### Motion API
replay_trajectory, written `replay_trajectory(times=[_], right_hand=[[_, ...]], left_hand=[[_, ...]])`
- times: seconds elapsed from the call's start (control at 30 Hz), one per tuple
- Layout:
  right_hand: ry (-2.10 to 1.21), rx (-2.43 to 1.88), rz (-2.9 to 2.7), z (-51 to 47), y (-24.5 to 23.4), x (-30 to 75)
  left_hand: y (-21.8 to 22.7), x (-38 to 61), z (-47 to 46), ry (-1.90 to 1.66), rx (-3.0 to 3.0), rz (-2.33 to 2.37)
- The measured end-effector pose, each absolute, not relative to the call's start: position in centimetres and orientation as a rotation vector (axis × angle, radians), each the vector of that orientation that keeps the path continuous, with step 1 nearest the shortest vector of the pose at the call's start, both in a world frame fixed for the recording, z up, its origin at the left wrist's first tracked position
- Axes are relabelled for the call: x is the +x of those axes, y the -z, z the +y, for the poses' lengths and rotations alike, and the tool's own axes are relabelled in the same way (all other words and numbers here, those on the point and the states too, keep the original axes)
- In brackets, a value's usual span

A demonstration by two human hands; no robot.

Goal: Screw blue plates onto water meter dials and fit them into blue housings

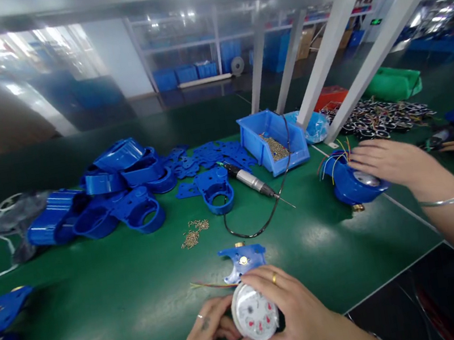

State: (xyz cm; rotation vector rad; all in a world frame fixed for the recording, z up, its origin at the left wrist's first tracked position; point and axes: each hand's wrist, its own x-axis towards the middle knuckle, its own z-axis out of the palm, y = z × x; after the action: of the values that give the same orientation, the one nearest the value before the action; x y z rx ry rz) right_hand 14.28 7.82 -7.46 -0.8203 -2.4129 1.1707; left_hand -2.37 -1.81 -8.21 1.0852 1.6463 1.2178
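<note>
A round white water meter dial (254,316) with small red pointers faces up, low in the middle of the head view. My right hand (297,314) is closed around its right side, fingers over the top edge and thumb below. From the left, my left hand (213,339) pinches its edge with thumb and index finger. Just beyond the dial lies a blue plastic bracket (247,256) with a brass fitting, partly hidden by my right fingers. Thin coloured wires (210,284) stick out to the left, behind the dial.
A co-worker's hand (389,161) rests on a blue meter body (348,185) at right. Beyond lie an electric screwdriver (250,180), loose screws (192,236), a blue screw bin (254,137) and piled blue housings (104,183). Metal posts (329,27) rise at the back right.
</note>
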Motion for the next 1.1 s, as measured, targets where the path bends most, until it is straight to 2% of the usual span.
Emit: replay_trajectory(times=[0.1,0.27,0.5,0.7,0.9,1.1], right_hand=[[-1.180,-1.041,-2.335,8.0,7.6,17.5],[-1.130,-1.250,-2.344,9.3,6.9,21.7],[-1.178,-1.316,-2.429,10.9,5.8,22.3],[-1.048,-1.261,-2.187,10.5,6.7,23.5],[-0.855,-1.462,-1.751,10.9,9.1,24.0],[-0.834,-1.493,-1.593,12.2,8.0,23.0]], left_hand=[[7.7,-2.5,0.8,-1.159,1.225,1.597],[8.0,-5.9,8.3,-1.257,1.770,1.890],[10.5,-8.6,16.8,-0.984,1.998,2.207],[11.6,-9.0,18.6,-0.864,1.820,2.133],[12.2,-9.8,19.1,-0.911,1.799,2.088],[8.6,-9.1,16.9,-1.129,2.017,2.093]])
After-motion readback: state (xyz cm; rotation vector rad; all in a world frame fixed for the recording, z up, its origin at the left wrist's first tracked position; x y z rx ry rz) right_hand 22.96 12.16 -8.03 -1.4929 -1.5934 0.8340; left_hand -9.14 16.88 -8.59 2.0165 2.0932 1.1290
